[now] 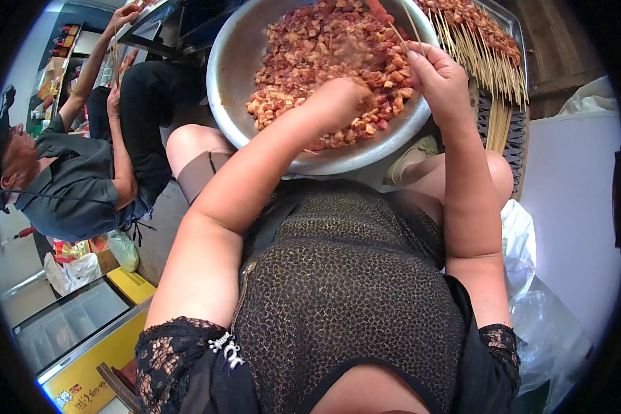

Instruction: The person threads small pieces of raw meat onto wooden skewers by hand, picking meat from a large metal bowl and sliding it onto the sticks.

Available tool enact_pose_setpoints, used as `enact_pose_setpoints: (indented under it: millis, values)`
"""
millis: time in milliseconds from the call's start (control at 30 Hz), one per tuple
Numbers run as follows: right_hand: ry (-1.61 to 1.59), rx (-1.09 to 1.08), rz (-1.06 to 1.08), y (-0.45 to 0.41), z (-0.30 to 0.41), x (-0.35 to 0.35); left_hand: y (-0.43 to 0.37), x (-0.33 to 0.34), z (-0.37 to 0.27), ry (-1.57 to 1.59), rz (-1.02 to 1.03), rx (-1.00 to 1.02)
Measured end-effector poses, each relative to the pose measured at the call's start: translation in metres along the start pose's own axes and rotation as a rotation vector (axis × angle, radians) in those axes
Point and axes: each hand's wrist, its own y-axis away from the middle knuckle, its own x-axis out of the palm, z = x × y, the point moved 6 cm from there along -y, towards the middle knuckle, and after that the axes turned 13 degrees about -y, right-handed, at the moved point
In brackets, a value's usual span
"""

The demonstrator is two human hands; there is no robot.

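A wide metal basin (220, 98) in front of me holds a large heap of small raw meat pieces (310, 52). My left hand (344, 103) is over the lower middle of the heap, fingers curled down; its fingertips are blurred and hidden, so a grip cannot be told. Above the basin's right rim, my right hand (437, 70) pinches thin wooden skewers between thumb and fingers. One skewer (397, 33) carries red meat near the top edge; another (413, 23) looks bare along its visible part. To the right, a metal tray (517, 36) bears many loaded skewers, their bare ends towards me.
Bare sticks (498, 124) lie on a dark woven surface right of my right hand. A co-worker (72, 176) sits at the left, holding skewers. A white surface (569, 171) and clear plastic (543, 331) are at the right. A yellow glass-topped case (93, 357) stands lower left.
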Motion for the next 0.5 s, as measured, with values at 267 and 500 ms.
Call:
enact_pose_setpoints:
  millis: [267,500]
  values:
    - [-0.115,-0.048,-0.060,-0.007,0.007,-0.013,-0.060,0.022,-0.030,-0.164,-0.062,-0.114]
    - [-0.168,-0.026,-0.055,-0.004,0.009,-0.010,-0.061,0.056,-0.007,-0.075,0.286,-0.288]
